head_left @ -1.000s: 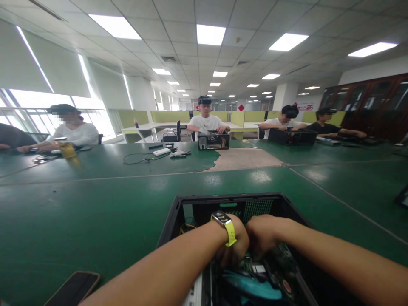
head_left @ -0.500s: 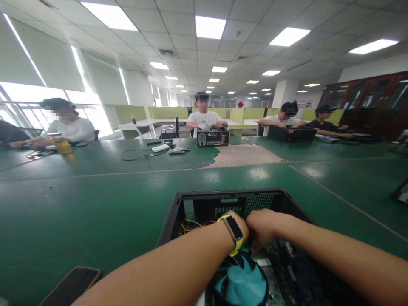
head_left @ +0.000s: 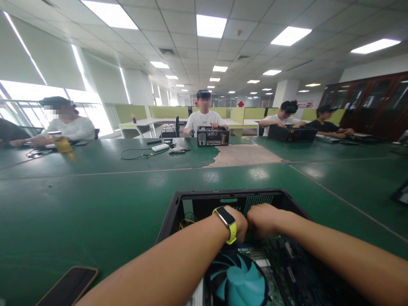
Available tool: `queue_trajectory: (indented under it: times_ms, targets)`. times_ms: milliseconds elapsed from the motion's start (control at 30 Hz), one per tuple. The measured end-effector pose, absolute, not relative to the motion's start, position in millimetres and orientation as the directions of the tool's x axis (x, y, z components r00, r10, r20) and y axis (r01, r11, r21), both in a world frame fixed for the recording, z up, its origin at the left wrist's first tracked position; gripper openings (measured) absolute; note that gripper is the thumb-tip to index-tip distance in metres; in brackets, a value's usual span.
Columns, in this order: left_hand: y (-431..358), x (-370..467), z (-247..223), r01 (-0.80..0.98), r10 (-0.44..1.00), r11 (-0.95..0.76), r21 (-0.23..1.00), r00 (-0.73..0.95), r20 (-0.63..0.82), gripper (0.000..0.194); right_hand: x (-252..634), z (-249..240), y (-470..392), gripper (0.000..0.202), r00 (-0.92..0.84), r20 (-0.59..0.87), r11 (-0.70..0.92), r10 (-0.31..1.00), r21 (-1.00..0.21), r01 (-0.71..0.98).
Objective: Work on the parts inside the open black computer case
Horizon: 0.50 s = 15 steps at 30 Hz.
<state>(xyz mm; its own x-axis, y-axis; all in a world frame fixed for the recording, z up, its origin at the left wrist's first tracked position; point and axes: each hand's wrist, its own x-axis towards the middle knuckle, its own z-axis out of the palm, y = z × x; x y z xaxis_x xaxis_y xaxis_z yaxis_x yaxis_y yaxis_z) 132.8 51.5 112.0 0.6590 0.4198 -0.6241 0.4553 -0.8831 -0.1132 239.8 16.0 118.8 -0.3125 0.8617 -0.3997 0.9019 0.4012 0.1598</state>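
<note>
Open black metal computer case (head_left: 178, 204), lying on its side on the green-covered worktable (head_left: 95, 199) directly in front of the person, its open face upward. Inside, near the lower edge of the view, a round teal-bladed cooling fan (head_left: 239, 282) sits on a green circuit board (head_left: 280, 263); thin yellow wires (head_left: 186, 221) run along the case's far left inner corner, and a perforated vent panel (head_left: 259, 202) shows in the far wall.

Both hands reach into the case side by side, just beyond the fan. The left hand (head_left: 239, 229), with a yellow-strapped rectangular smartwatch (head_left: 227, 223) on its wrist, is bent downward with fingers curled; the right hand (head_left: 263, 221) is closed into a loose fist, close beside the left. What either hand grasps cannot be told, since the fingertips are hidden behind the knuckles and wrists.

A dark flat smartphone (head_left: 68, 287) lies on the table to the left of the case, near the left forearm. Across the table, a person in a white shirt (head_left: 204, 119) sits behind a second small black case (head_left: 213, 137); a white rectangular box with a black cable (head_left: 160, 147) lies to its left. Further people sit at the left and right ends of the far side.
</note>
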Motion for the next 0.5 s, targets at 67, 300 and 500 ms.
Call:
queue_trajectory:
  times_ms: [67, 300, 500]
  targets:
    - [55.2, 133.5, 109.8, 0.442, 0.391, -0.891, -0.099, 0.64, -0.661, 0.038, 239.0, 120.4, 16.1, 0.029, -0.29, -0.405, 0.389, 0.867, 0.187, 0.902]
    - [58.7, 135.6, 102.2, 0.504, 0.475, -0.849, -0.16, 0.592, -0.651, 0.038, 239.5, 117.2, 17.0, 0.029, -0.338, -0.369, 0.408, 0.866, 0.128, 0.904]
    - [62.7, 135.5, 88.0, 0.576, 0.534, -0.81, -0.11, 0.646, -0.545, 0.021, 235.5, 123.2, 15.2, 0.034, -0.289, -0.458, 0.38, 0.84, 0.117, 0.918]
